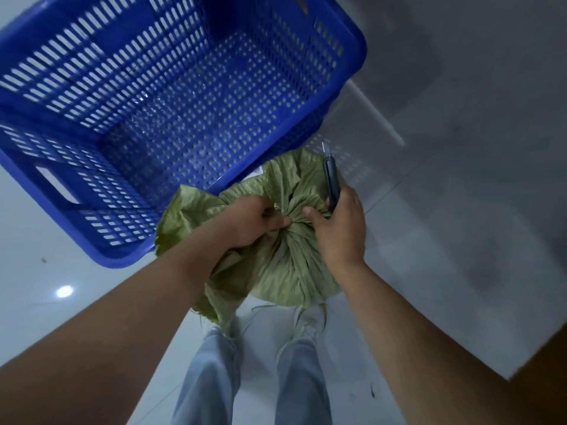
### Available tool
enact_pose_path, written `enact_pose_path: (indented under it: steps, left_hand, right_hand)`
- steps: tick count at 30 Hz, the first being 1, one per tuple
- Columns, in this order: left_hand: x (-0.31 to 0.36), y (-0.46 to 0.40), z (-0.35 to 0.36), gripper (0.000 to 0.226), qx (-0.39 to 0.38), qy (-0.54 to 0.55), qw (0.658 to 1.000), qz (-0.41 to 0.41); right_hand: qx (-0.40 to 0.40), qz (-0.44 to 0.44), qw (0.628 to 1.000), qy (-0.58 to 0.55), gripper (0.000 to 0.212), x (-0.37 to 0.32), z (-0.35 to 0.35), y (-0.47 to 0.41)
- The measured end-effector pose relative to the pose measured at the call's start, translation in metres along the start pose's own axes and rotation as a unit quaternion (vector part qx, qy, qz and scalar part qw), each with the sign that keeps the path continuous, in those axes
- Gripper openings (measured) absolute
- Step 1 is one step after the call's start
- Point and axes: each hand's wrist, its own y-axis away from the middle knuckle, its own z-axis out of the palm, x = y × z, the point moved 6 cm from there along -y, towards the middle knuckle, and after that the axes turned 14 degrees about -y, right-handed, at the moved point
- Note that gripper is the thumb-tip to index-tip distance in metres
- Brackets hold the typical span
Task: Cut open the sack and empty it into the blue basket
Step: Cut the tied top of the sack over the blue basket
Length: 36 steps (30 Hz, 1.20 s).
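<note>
Legs and floor: pale blue trouser legs [211, 378] and light shoes stand on a glossy pale tiled floor [46, 317], right under the camera; the person stands over the work so both arms reach straight down to it.
Sack: a pale green woven plastic sack [285, 271], full and rounded, stands upright on the floor just ahead of the feet, touching or nearly touching the near corner of the basket. Its mouth is gathered into a tight bunched neck [291, 216] on top, so it looks not yet opened.
Left hand: the left hand [248, 222] is closed around the loose flap of sack material beside the neck, probably to hold the gather taut and steady for the blade.
Right hand: the right hand [340, 228] grips a slim black-handled utility knife [333, 182], its fingers curled around the handle and its thumb pressed against the neck. The thin blade points up and away from the body and from the other hand, a safe way to carry it while feeling for the tie.
Tie: whatever binds the neck is hidden between the hands.
Basket: a large blue perforated plastic basket [356, 53] sits beyond the sack, nothing visible in it, kept close so the tipping is short.
Step in hand: by my judgement, locating where to cut.
</note>
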Motion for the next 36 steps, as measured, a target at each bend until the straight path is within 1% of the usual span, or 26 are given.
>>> enact_pose_path:
  steps: [3, 7, 10, 13, 14, 16, 18, 19, 20, 22, 24, 25, 26, 28, 31, 32, 34, 36]
  left_hand:
    - [-0.001, 0.007, -0.011, 0.037, -0.017, 0.075, 0.996, 0.049]
    - [0.0, 0.01, -0.022, 0.029, -0.007, 0.117, 0.99, 0.083]
    - [0.001, 0.009, -0.02, 0.024, -0.007, 0.151, 0.986, 0.076]
    - [-0.004, 0.007, -0.012, 0.022, 0.017, 0.21, 0.977, 0.042]
    - [-0.007, 0.007, -0.01, 0.022, 0.029, 0.233, 0.972, 0.029]
    - [-0.013, 0.009, -0.005, 0.021, 0.039, 0.268, 0.963, 0.007]
    - [-0.013, 0.013, 0.0, 0.022, 0.04, 0.284, 0.958, 0.011]
    - [-0.011, 0.016, 0.002, 0.023, 0.04, 0.287, 0.957, 0.019]
    - [-0.009, 0.019, 0.004, 0.024, 0.041, 0.288, 0.956, 0.027]
    - [-0.005, 0.023, 0.006, 0.023, 0.046, 0.284, 0.957, 0.038]
    - [-0.005, 0.023, 0.008, 0.02, 0.05, 0.285, 0.957, 0.036]
    - [-0.006, 0.021, 0.009, 0.018, 0.053, 0.285, 0.956, 0.032]
    - [-0.007, 0.02, 0.009, 0.018, 0.058, 0.282, 0.957, 0.029]
    - [-0.009, 0.016, 0.01, 0.019, 0.069, 0.256, 0.964, 0.023]
    - [-0.008, 0.012, 0.009, 0.025, 0.077, 0.159, 0.984, -0.004]
    - [-0.007, 0.01, 0.008, 0.026, 0.075, 0.123, 0.989, -0.016]
    - [-0.008, 0.008, 0.007, 0.025, 0.065, 0.093, 0.993, -0.025]
    - [-0.009, 0.009, 0.005, 0.026, 0.056, 0.128, 0.99, -0.012]
  right_hand:
    - [0.005, 0.024, 1.0, -0.005, 0.044, -0.001, 0.003, -0.003]
    - [-0.002, 0.035, 0.999, -0.004, 0.044, -0.004, 0.007, -0.008]
    - [-0.028, 0.015, 0.999, 0.023, 0.047, -0.002, 0.013, -0.01]
    - [-0.063, 0.008, 0.996, 0.065, 0.055, -0.003, 0.018, -0.014]
    - [-0.075, 0.005, 0.995, 0.066, 0.054, -0.006, 0.018, -0.016]
    - [-0.089, -0.009, 0.995, 0.038, 0.045, -0.018, 0.012, -0.017]
    - [-0.098, -0.014, 0.995, -0.024, 0.032, -0.028, -0.002, -0.011]
    - [-0.107, -0.007, 0.993, -0.053, 0.029, -0.031, -0.009, -0.006]
    - [-0.124, 0.007, 0.99, -0.071, 0.033, -0.033, -0.016, 0.001]
    - [-0.19, 0.019, 0.98, -0.058, 0.04, -0.032, -0.022, 0.016]
    - [-0.262, 0.014, 0.965, -0.024, 0.036, -0.028, -0.02, 0.028]
    - [-0.28, 0.011, 0.96, -0.023, 0.031, -0.026, -0.019, 0.03]
    - [-0.284, 0.01, 0.958, -0.035, 0.026, -0.025, -0.019, 0.031]
    - [-0.275, 0.01, 0.959, -0.067, 0.023, -0.024, -0.016, 0.027]
    - [-0.262, 0.027, 0.96, -0.092, 0.014, -0.022, -0.007, 0.019]
    - [-0.254, 0.031, 0.963, -0.085, 0.014, -0.022, -0.003, 0.017]
    - [-0.241, 0.026, 0.969, -0.042, 0.012, -0.019, 0.001, 0.014]
    - [-0.245, 0.003, 0.969, 0.024, 0.019, -0.018, 0.0, 0.014]
